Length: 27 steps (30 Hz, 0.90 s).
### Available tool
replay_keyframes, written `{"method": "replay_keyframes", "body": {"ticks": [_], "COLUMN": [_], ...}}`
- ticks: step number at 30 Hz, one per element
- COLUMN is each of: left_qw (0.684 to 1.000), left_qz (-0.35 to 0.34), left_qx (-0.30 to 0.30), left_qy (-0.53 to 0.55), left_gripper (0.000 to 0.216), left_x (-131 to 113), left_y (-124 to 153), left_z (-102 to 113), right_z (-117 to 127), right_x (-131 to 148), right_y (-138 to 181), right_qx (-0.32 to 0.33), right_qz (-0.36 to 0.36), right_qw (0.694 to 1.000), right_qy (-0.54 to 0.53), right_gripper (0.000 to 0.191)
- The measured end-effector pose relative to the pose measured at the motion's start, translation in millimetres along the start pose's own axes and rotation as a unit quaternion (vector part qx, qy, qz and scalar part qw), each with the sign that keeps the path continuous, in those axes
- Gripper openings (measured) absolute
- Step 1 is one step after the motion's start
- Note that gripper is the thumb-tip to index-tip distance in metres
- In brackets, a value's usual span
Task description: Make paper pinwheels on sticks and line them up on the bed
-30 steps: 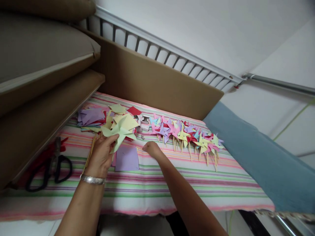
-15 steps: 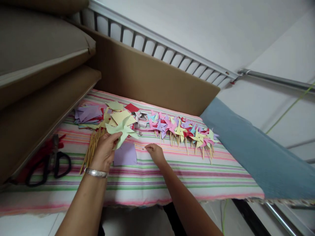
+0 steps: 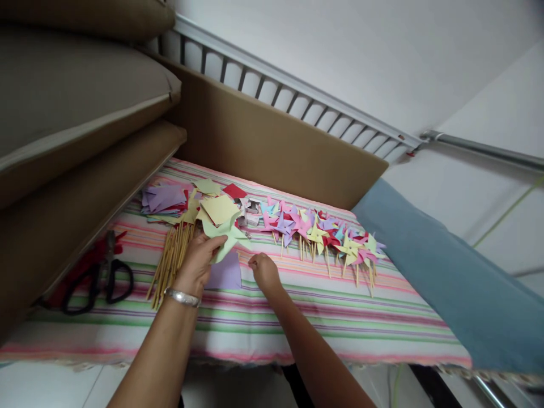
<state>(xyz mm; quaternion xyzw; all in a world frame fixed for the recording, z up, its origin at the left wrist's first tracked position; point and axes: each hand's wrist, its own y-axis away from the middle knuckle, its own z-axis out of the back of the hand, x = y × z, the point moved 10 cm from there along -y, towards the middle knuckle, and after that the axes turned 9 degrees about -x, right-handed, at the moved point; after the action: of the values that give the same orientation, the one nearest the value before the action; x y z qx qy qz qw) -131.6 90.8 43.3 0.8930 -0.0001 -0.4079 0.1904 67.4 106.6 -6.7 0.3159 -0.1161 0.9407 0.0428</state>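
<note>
My left hand (image 3: 199, 262) is closed on a light green paper pinwheel (image 3: 226, 231), thumb on top, holding it above the table. My right hand (image 3: 264, 272) is a little to its right, thumb and fingers pinched together close to the cloth. Whatever it pinches is too small or hidden to make out. Beneath the pinwheel lies a purple paper square (image 3: 227, 273), partly covered by my left hand. Beside my left wrist is a bundle of wooden sticks (image 3: 170, 258). Stacked cut paper (image 3: 165, 198) and yellow squares (image 3: 220, 208) lie beyond.
Several finished pinwheels on sticks (image 3: 317, 232) lie in a row at the right. Black-handled scissors (image 3: 102, 277) rest at the left on the striped cloth (image 3: 323, 317). Small silvery boxes (image 3: 250, 211) stand behind the hands. Cushions (image 3: 85, 107) and a brown panel (image 3: 276, 136) border the table.
The view has shifted slightly. My left hand and the pinwheel have moved a little right, and my right hand slightly left, narrowing the gap. A tiny object seen by my right fingertips no longer shows.
</note>
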Motion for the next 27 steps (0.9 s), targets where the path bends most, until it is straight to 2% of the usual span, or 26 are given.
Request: {"method": "replay_keyframes", "body": {"ticks": [3, 8, 11, 14, 17, 27], "left_qw": [1.000, 0.999, 0.998, 0.995, 0.991, 0.988], "left_qz": [0.007, -0.004, -0.011, -0.026, -0.041, -0.042], "left_qx": [0.002, -0.008, -0.004, 0.011, 0.035, 0.077], "left_qy": [-0.009, -0.041, -0.061, -0.097, -0.120, -0.125], "left_gripper": [0.035, 0.036, 0.038, 0.036, 0.034, 0.028], "left_x": [1.4, 3.6, 9.4, 14.7, 17.7, 22.4], "left_y": [2.7, 2.6, 2.1, 4.5, 8.4, 16.8], "left_z": [-1.3, 0.3, -2.4, -8.2, -15.6, -30.9], "right_z": [13.5, 61.7, 91.0, 108.7, 105.9, 85.7], "right_x": [2.7, 19.1, 52.1, 93.9, 108.2, 95.8], "right_y": [2.1, 18.5, 29.0, 34.2, 33.6, 26.7], "right_qx": [-0.010, -0.036, -0.063, -0.084, -0.079, -0.063], "right_qz": [-0.009, -0.046, -0.028, 0.056, 0.074, 0.045], "right_qw": [0.999, 0.986, 0.971, 0.959, 0.962, 0.964], "right_qy": [-0.047, -0.154, -0.230, -0.264, -0.250, -0.255], "right_gripper": [0.014, 0.016, 0.016, 0.006, 0.006, 0.007]}}
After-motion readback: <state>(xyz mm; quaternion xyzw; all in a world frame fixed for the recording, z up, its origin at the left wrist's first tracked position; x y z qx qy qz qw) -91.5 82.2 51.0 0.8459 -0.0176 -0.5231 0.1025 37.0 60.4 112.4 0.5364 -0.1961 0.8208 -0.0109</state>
